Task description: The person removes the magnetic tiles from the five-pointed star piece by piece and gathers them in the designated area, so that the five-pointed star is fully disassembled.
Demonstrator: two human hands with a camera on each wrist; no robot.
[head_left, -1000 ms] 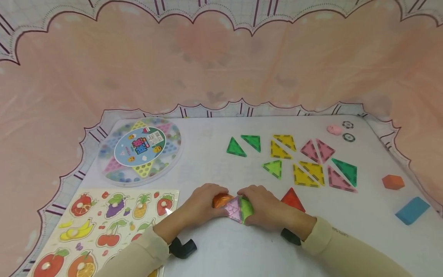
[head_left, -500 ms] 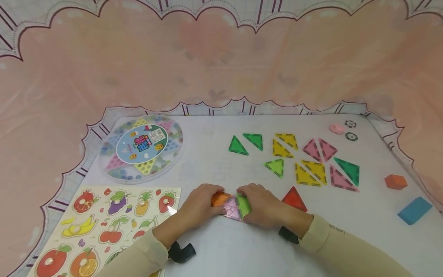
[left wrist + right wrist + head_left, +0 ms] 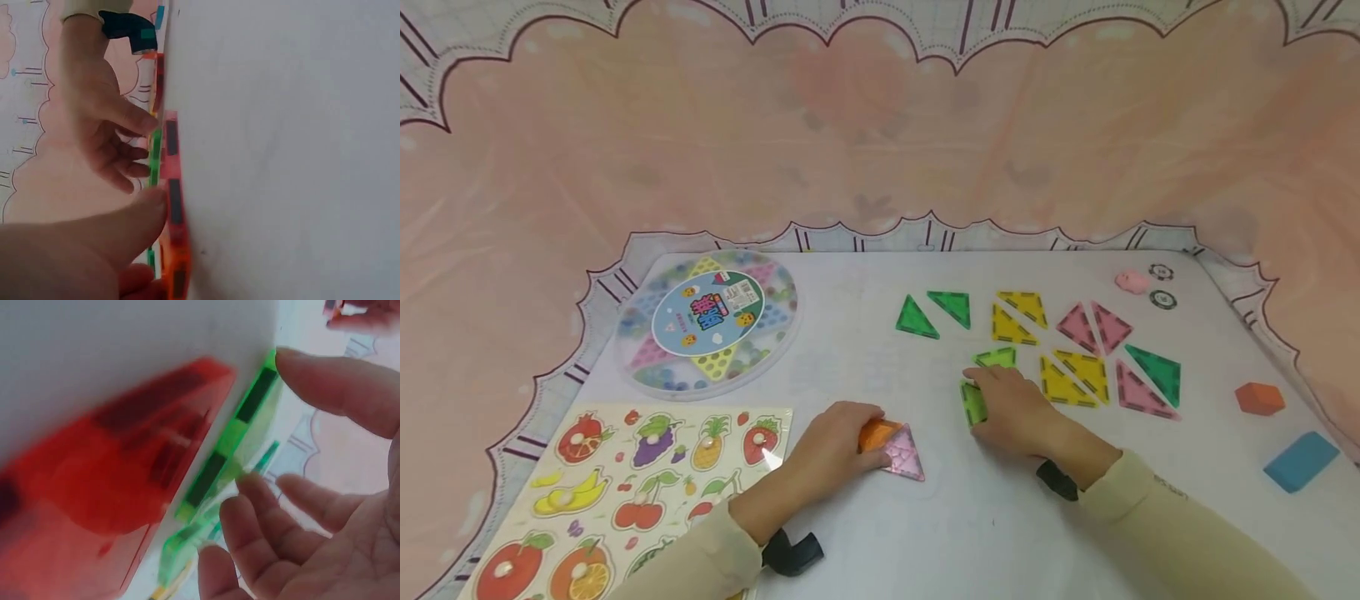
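Note:
My left hand (image 3: 835, 446) holds an orange triangular magnetic tile (image 3: 877, 434) between thumb and fingers. A pink triangular tile (image 3: 906, 454) lies against its right side, with the thumb at their shared edge. To the right, my right hand (image 3: 1018, 408) pinches a light green triangular tile (image 3: 973, 404), partly covered by the palm. Its thumb tip (image 3: 284, 356) is at one corner of that tile in the right wrist view. Just beyond it lies another light green tile (image 3: 996, 357). A red triangular tile (image 3: 144, 469) is near the right hand, hidden in the head view.
Green (image 3: 917, 318), yellow (image 3: 1063, 382) and pink (image 3: 1138, 392) triangular tiles lie beyond and right. A fruit puzzle board (image 3: 591, 492) and a round game box (image 3: 707, 321) are at left. Orange (image 3: 1258, 398) and blue blocks (image 3: 1300, 461) sit far right.
My right hand has carried the light green tile away from the pink tile, to the right and slightly back. My left hand stays on the orange and pink tiles.

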